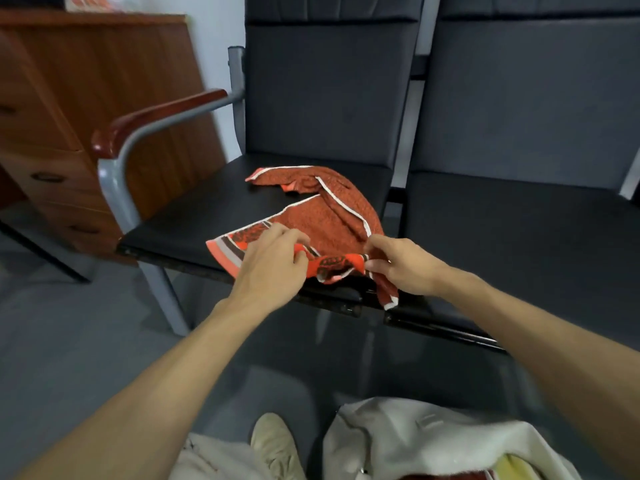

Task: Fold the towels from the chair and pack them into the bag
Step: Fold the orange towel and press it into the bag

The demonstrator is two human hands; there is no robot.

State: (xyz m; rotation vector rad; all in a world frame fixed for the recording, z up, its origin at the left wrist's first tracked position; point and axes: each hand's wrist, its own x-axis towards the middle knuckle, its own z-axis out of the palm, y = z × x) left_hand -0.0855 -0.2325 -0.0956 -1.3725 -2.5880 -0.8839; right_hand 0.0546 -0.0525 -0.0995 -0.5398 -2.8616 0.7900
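- Bag [433, 441], white cloth, slumps on the floor well below and nearer than both hands, something red and yellow showing in it; a pale shoe [273, 445] sits just beside it.
- Left hand [273, 268]: fingers [294, 237] curled round the orange patterned hem of the towel [329, 216].
- Right hand [405, 268]: fingers [375, 242] pinching the same hem, a corner dangling beneath them.
- Beyond the fingers, the towel lies rumpled on the black chair [194, 223] seat.
- Far left of the fingers stands a wooden drawer unit [69, 133].
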